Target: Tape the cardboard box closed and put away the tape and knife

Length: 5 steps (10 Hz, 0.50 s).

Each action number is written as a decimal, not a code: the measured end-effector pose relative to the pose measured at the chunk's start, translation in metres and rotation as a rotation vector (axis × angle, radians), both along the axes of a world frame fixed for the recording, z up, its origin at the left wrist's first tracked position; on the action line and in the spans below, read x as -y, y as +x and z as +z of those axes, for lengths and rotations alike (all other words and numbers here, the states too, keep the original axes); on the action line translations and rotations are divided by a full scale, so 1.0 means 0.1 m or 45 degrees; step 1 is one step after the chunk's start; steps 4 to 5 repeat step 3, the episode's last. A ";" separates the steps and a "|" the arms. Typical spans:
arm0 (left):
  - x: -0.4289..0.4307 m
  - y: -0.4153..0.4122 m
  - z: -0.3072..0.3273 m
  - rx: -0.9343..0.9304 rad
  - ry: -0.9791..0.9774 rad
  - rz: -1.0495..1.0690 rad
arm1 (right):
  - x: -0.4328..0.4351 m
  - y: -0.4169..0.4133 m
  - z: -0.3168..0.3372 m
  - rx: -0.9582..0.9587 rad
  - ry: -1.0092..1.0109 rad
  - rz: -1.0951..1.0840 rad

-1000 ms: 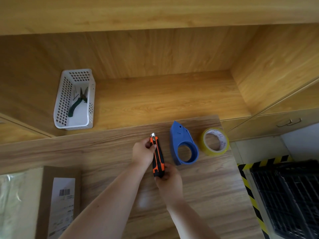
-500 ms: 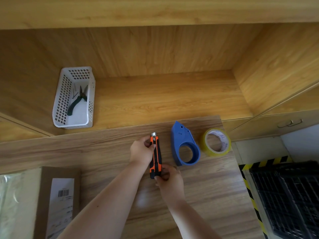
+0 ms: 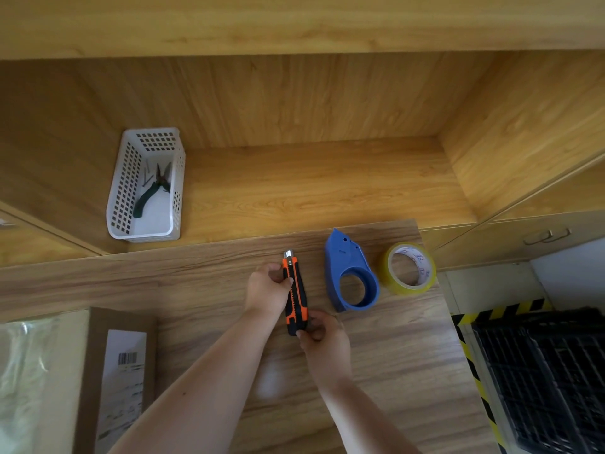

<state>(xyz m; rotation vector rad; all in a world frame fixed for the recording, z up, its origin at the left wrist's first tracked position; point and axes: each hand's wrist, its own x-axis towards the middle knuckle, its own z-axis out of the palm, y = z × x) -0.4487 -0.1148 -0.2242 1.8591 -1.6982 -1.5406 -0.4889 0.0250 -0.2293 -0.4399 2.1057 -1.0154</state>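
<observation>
A: Item one, utility knife (image 3: 295, 291): how is it listed?

B: Orange and black body, a short metal blade tip shown at the far end. It is held lengthwise over the wooden table (image 3: 393, 371), pointing away from the person. The knife is taken as the landmark for all entries below.

A: Hands?

B: Left hand (image 3: 266, 290): placed against the knife's left side, fingers curled around the upper half, thumb laid on the orange slider area. Right hand (image 3: 324, 339): placed at the knife's near end, the butt pinched between thumb and fingertips. Whether the knife is resting on the table or lifted off it cannot be told.

A: Items right of the knife?

B: Blue tape dispenser (image 3: 352, 276), lying flat just beside the knife, its ring empty. Roll of yellowish clear tape (image 3: 409, 268), beyond the dispenser, close to it and set apart from the knife, near the table's right edge.

A: Left of the knife?

B: Cardboard box (image 3: 95, 371), well apart to the near left, a white barcode label (image 3: 122, 371) seen on its top; the box is cut off by the frame, so the flaps cannot be judged.

A: Beyond the knife?

B: White perforated basket (image 3: 124, 191) on the wooden shelf (image 3: 311, 185), far left of the knife. Green-handled pliers (image 3: 152, 191) are lying inside it.
</observation>
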 end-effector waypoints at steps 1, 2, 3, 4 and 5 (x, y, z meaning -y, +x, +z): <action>-0.03 0.06 0.01 -0.012 0.053 0.016 | -0.03 0.02 0.01 0.000 -0.015 -0.017; -0.09 0.17 0.04 0.022 0.098 -0.009 | -0.07 0.05 0.06 0.040 -0.033 -0.062; -0.10 0.23 0.11 0.044 0.112 0.004 | -0.06 0.05 0.15 0.057 -0.065 -0.083; -0.10 0.23 0.11 0.044 0.112 0.004 | -0.06 0.05 0.15 0.057 -0.065 -0.083; -0.10 0.23 0.11 0.044 0.112 0.004 | -0.06 0.05 0.15 0.057 -0.065 -0.083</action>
